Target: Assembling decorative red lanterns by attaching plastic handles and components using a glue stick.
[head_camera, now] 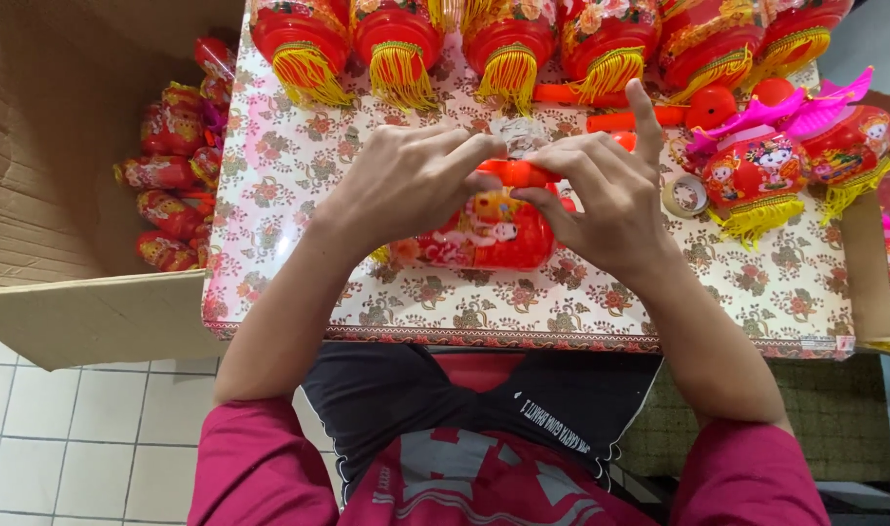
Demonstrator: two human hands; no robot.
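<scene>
- One view only, from a camera worn on the person's head.
- It looks steeply down and forward over the lap to a floral-covered table point(299, 292).
- It sits close: forearms fill the middle of the frame.
- A cardboard box point(65, 195) lies at the left edge, tiled floor point(65, 438) below it.

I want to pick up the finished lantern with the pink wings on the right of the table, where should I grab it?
Probably by the round red body of the winged lantern, fingers closing on its two sides from above. It lies flat on the table, the pink wings look flimsy, and the yellow fringe below would likely crush.
</scene>
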